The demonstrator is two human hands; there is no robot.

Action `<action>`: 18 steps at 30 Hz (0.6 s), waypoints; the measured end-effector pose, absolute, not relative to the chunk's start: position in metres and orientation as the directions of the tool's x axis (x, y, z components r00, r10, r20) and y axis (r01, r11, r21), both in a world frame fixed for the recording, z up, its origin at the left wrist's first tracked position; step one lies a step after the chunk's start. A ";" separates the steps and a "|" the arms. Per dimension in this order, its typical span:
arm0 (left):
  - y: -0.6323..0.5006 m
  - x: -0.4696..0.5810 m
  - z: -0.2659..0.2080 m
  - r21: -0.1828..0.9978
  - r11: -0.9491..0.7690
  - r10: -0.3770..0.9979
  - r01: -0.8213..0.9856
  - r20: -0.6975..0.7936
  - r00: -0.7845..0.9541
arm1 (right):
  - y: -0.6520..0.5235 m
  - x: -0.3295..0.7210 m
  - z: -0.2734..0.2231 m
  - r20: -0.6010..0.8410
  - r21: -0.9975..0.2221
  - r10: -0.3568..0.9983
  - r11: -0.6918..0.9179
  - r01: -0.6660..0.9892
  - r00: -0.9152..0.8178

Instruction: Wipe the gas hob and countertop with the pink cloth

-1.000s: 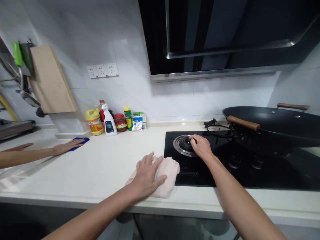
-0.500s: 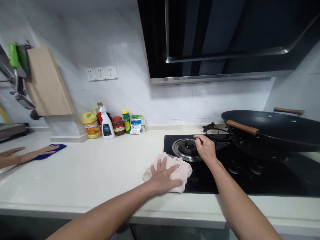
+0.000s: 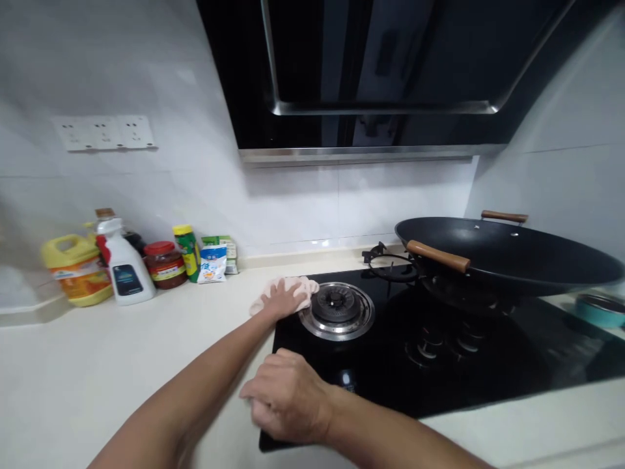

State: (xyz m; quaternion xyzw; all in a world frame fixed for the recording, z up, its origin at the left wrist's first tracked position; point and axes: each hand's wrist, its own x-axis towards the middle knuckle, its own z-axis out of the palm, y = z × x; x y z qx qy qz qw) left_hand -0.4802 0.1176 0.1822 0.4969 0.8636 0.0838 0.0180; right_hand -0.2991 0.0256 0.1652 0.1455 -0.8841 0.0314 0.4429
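Observation:
A pale pink cloth (image 3: 306, 286) lies bunched at the back left corner of the black gas hob (image 3: 381, 371), partly on the white counter. My left hand (image 3: 282, 301) presses down on it and holds it, beside the round left burner (image 3: 336, 311). Nearer to me, my right hand (image 3: 293, 396) is closed in a loose fist over the hob's front left edge. Its palm is turned away, so whether it holds anything is hidden. No pan support stands on the left burner.
A large black wok (image 3: 493, 251) with wooden handles sits on the right burner. A loose pan support (image 3: 390, 266) lies behind. Along the wall stand a yellow jug (image 3: 78, 273), a white spray bottle (image 3: 127, 267), a red-lidded jar (image 3: 166, 266) and packets. The range hood (image 3: 361, 155) hangs above.
My left hand has slid the cloth back to the hob's rear left corner. My right hand has moved from the burner toward me and left. The view has turned right; the other person's hands are out of view.

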 end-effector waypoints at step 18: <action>0.298 -0.402 0.194 0.137 0.214 0.975 0.967 -0.095 -0.203 | 0.058 -0.277 0.188 0.899 0.056 -0.118 0.986 -0.156 -0.421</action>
